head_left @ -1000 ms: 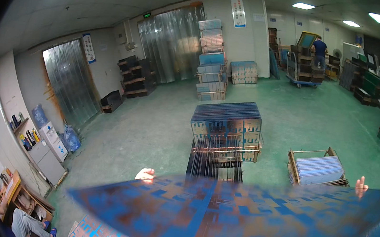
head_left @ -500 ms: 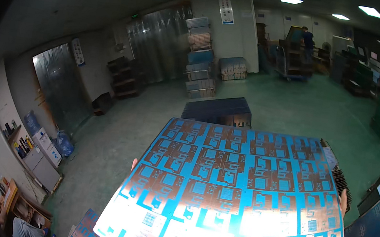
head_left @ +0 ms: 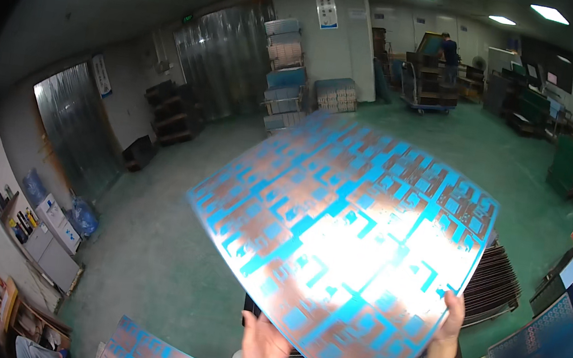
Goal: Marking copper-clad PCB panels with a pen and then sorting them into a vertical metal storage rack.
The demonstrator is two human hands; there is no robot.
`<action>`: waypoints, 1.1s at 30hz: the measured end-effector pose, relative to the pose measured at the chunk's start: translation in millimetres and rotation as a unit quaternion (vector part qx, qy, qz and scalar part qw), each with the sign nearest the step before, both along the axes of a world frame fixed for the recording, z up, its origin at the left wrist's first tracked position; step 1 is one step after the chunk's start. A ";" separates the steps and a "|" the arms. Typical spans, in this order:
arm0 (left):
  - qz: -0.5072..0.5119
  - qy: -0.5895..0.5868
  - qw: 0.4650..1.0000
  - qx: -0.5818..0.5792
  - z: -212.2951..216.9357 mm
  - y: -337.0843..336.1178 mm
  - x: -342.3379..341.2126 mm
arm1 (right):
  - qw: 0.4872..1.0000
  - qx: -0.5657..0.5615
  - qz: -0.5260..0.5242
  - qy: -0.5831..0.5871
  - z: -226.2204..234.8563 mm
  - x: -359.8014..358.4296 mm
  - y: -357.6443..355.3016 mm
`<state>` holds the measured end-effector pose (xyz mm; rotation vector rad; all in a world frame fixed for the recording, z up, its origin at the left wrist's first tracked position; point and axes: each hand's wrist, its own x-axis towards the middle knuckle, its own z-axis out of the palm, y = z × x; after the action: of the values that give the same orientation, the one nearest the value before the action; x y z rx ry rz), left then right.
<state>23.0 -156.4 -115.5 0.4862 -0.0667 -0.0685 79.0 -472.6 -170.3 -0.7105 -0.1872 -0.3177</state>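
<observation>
Tilted since a moment ago, a blue-and-copper panel [head_left: 346, 248] is gripped at its lower edge by left hand [head_left: 263, 346] and right hand [head_left: 451, 320], fingers closed.

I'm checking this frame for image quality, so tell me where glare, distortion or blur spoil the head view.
Head view: ceiling light glares white off the middle of the copper-and-blue panel, washing out its pattern there; the right hand at its edge and the left hand beneath stay readable; fisheye bends the walls and strip-curtain door toward a black rim; the far person at the cart is too small for detail.
</observation>
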 end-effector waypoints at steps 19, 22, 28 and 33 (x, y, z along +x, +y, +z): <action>0.329 0.147 0.897 0.257 -25.8 61.1 36.4 | 0.995 0.016 -0.079 0.051 28.8 -4.7 -81.3; 0.329 0.161 0.881 0.299 -19.4 60.3 34.8 | 0.995 -0.017 -0.078 0.060 28.7 -7.2 -98.1; 0.354 0.181 0.848 0.351 10.7 35.5 23.0 | 0.994 -0.048 -0.084 0.059 60.1 -19.6 -100.9; 0.335 0.196 0.848 0.361 6.2 39.8 11.8 | 0.993 -0.027 -0.084 0.074 71.0 -20.7 -101.3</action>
<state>34.8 -116.7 -109.2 1.2197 0.5573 0.5180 58.4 -573.9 -99.3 -0.8028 0.0058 -0.4190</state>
